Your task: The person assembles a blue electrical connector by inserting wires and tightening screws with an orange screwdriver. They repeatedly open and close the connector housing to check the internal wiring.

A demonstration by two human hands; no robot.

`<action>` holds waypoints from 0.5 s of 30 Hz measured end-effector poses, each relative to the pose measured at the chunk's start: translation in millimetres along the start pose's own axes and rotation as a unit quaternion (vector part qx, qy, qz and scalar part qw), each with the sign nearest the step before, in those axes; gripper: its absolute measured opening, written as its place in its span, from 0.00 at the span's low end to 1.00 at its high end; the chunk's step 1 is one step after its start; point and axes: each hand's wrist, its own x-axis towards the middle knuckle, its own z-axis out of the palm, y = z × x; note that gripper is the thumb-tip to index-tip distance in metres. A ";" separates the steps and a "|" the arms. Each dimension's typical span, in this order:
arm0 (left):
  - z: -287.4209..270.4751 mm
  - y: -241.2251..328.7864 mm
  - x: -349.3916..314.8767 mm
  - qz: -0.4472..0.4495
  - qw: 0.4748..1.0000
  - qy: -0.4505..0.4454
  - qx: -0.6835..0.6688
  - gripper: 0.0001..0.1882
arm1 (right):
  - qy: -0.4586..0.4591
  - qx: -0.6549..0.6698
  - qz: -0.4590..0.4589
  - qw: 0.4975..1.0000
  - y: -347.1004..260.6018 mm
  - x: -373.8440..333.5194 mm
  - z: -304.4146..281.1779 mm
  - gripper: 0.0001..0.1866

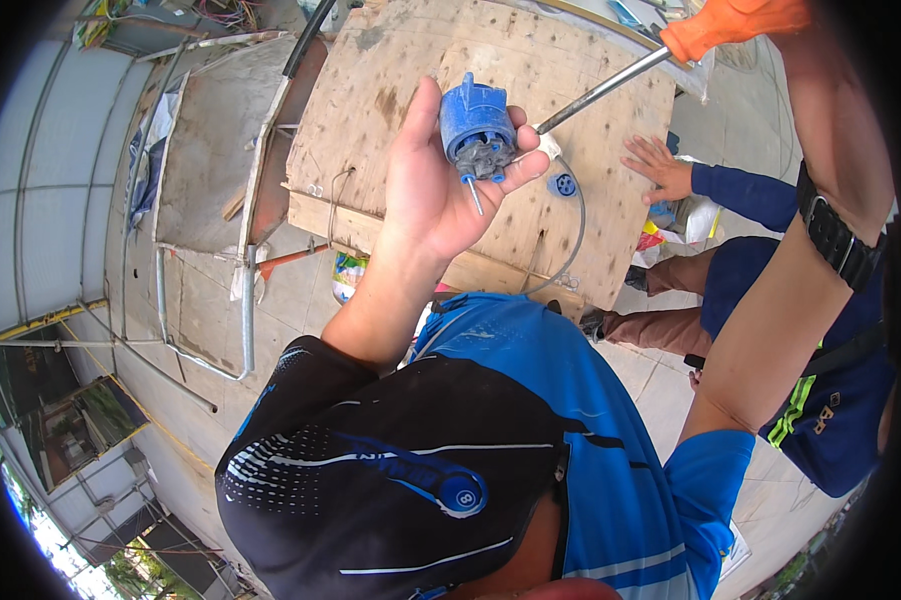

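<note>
The left hand [440, 185], palm up, grasps a blue industrial plug connector [475, 125] above the plywood tabletop [370, 110], a metal pin jutting from its underside. The right hand [806, 48], mostly cut off at the upper right, grips an orange-handled screwdriver [735, 28], its tip near the left fingertips. A round blue connector piece [563, 185] lies beside a grey cable [580, 228]; a co-worker's hand [660, 168] rests nearby.

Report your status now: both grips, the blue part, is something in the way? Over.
Left grip holding blue connector over wooden board. Right grip, partly cropped, on screwdriver. No obstruction seen; co-worker's hand on board.
</note>
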 end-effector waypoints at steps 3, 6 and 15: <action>5.1 -2.9 -1.2 0.042 0.999 0.002 0.030 0.33 | -0.007 0.068 0.047 0.997 6.6 -12.7 -7.6 0.12; 1.5 -3.2 2.1 0.069 0.995 -0.056 0.040 0.32 | -0.003 0.004 0.110 0.994 8.7 -45.7 19.7 0.13; 14.3 -24.3 1.6 0.207 0.946 0.017 0.248 0.25 | -0.026 -0.216 0.094 0.972 55.1 -99.0 100.0 0.24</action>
